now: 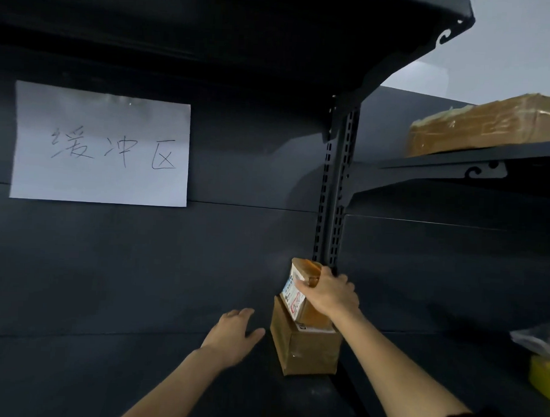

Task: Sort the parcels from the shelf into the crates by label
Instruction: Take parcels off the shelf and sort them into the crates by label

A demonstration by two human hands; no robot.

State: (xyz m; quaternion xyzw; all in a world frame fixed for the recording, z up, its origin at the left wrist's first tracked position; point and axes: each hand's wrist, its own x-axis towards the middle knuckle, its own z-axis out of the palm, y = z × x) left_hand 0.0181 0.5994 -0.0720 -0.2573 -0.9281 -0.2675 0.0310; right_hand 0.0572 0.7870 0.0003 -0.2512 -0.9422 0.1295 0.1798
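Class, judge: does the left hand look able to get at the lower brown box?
Probably yes: the left hand is open and empty just beside the lower brown box, whose near side is bare; the right hand grips only the small parcel on top.

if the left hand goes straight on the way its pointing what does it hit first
Probably the dark back panel, just left of the lower box. Depth is unclear, so the left hand might brush that box instead.
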